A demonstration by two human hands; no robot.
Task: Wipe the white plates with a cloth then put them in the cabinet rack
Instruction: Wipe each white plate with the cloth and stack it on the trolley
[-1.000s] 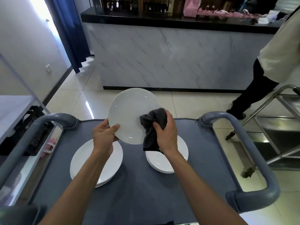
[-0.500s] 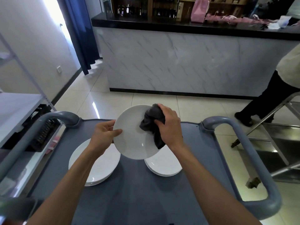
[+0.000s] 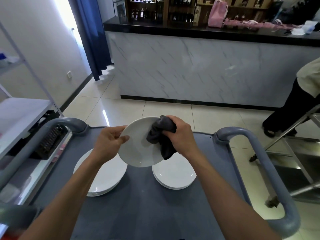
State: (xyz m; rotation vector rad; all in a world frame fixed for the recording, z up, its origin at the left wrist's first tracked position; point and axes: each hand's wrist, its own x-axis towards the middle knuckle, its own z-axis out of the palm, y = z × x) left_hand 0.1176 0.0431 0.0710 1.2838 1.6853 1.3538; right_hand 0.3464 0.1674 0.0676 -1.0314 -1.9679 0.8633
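One white plate [image 3: 138, 151] is pinched at its rim by the left hand [image 3: 108, 143] and rubbed with the dark cloth [image 3: 161, 135] bunched in the right hand [image 3: 181, 135], while two stacks [image 3: 102, 177] below both grips await wiping and racking.

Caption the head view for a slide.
Left hand holds a white plate while right hand wipes it with a dark cloth.
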